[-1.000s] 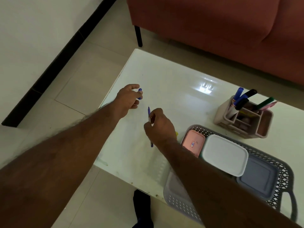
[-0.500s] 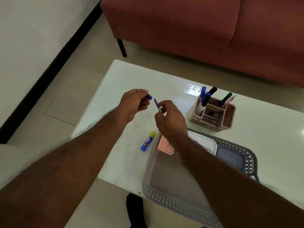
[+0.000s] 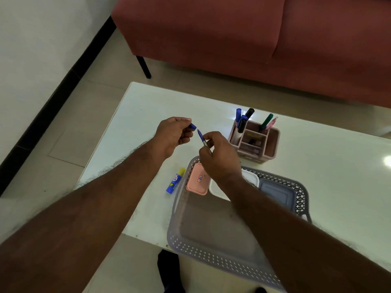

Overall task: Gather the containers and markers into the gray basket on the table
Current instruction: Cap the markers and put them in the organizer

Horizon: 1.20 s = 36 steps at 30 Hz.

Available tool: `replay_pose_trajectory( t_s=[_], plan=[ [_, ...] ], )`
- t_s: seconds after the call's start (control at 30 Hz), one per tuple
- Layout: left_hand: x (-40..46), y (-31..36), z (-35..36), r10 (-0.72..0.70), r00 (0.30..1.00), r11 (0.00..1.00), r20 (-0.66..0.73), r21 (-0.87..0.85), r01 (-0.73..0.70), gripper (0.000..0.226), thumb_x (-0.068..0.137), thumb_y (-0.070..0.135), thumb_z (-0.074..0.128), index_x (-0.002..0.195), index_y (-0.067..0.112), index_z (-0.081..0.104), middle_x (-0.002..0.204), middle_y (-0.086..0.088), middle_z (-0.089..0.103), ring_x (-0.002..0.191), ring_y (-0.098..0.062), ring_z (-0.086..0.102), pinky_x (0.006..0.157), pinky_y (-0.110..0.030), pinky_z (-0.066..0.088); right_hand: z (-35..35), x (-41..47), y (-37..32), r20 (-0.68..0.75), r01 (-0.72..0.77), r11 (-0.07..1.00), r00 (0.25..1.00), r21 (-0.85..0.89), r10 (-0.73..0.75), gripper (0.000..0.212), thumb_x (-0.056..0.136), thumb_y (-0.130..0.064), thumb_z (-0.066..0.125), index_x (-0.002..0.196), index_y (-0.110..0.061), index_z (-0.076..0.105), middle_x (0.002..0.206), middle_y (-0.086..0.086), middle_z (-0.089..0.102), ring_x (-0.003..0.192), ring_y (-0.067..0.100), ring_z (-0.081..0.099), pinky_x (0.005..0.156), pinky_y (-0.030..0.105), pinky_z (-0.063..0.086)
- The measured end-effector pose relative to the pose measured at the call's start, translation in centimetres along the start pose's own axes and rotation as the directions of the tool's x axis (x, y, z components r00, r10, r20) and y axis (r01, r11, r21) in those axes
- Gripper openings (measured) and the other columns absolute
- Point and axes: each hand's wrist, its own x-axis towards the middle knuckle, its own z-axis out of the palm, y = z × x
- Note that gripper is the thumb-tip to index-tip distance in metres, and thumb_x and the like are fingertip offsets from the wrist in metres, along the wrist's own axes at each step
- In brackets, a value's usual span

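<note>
Basket (image 3: 218,259) lower centre holds pink box (image 3: 197,182), white box (image 3: 218,188) and grey box (image 3: 277,192). Organiser (image 3: 271,144) above holds markers (image 3: 243,123). Left hand (image 3: 172,134) fingers pinch a cap (image 3: 193,126); right hand (image 3: 220,159) fingers pinch a pen (image 3: 201,137). Glue stick (image 3: 175,181) lies on the surface (image 3: 148,106).

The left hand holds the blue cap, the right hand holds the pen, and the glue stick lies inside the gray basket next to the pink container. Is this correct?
Not fully. The head view shows the glue stick lying on the table, outside the gray basket, beside its left wall. The rest is right: the left hand holds the blue cap, the right hand holds the pen, and the pink container is in the basket.
</note>
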Motion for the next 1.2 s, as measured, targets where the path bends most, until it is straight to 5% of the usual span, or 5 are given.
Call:
replay_pose_trajectory(
  t_s=[0.4, 0.67, 0.77, 1.0, 1.2],
  plan=[
    [-1.4, -0.2, 1.5, 0.047, 0.993, 0.992, 0.109, 0.108, -0.058, 0.015, 0.094, 0.019, 0.064, 0.106, 0.012, 0.069, 0.091, -0.009, 0.074, 0.079, -0.019, 0.069, 0.074, -0.030, 0.059, -0.4, 0.2, 1.2, -0.077, 0.009, 0.999, 0.997, -0.036, -0.011, 0.017, 0.099, -0.025, 0.051, 0.116, -0.023, 0.054, 0.097, -0.006, 0.065, 0.079, 0.013, 0.059, 0.058, 0.023, 0.046],
    [-2.8, -0.7, 4.0, 0.112, 0.983, 0.994, 0.143, -0.029, -0.109, 0.014, 0.093, 0.016, 0.064, 0.104, 0.013, 0.071, 0.087, -0.009, 0.075, 0.080, -0.023, 0.068, 0.080, -0.035, 0.058, -0.7, 0.9, 1.3, -0.150, -0.174, 0.962, 0.967, 0.209, 0.207, 0.008, 0.093, -0.027, 0.059, 0.098, -0.020, 0.061, 0.084, 0.000, 0.071, 0.082, 0.019, 0.068, 0.074, 0.043, 0.059],
    [-3.4, -0.5, 5.0, 0.124, 0.980, 0.990, 0.154, -0.079, -0.113, 0.021, 0.093, 0.017, 0.064, 0.114, 0.015, 0.068, 0.091, -0.009, 0.075, 0.081, -0.022, 0.071, 0.085, -0.038, 0.059, -1.5, 1.1, 1.2, -0.137, -0.196, 0.917, 0.957, 0.347, 0.257, 0.012, 0.094, -0.024, 0.057, 0.098, -0.016, 0.064, 0.085, 0.004, 0.071, 0.078, 0.019, 0.066, 0.070, 0.040, 0.057],
    [-4.3, 1.8, 6.4, 0.224, 0.956, 0.953, 0.189, 0.163, -0.256, 0.036, 0.095, 0.034, 0.060, 0.128, 0.021, 0.060, 0.108, -0.001, 0.071, 0.093, -0.016, 0.069, 0.085, -0.031, 0.058, -4.5, 1.0, 1.3, -0.155, -0.094, 0.958, 0.978, 0.272, 0.140, 0.024, 0.105, -0.025, 0.040, 0.111, -0.014, 0.061, 0.083, -0.003, 0.061, 0.075, 0.010, 0.056, 0.071, 0.035, 0.050],
    [-2.9, -0.7, 3.4, 0.299, 0.954, 0.846, -0.020, 0.468, -0.255, 0.032, 0.090, 0.048, 0.058, 0.088, 0.018, 0.068, 0.088, 0.001, 0.072, 0.084, -0.021, 0.069, 0.085, -0.042, 0.056, -10.0, 3.6, 2.7, -0.322, -0.147, 0.970, 0.924, 0.193, 0.205, 0.016, 0.102, -0.031, 0.045, 0.108, -0.021, 0.055, 0.095, -0.002, 0.069, 0.078, 0.016, 0.065, 0.069, 0.038, 0.054]
  ],
)
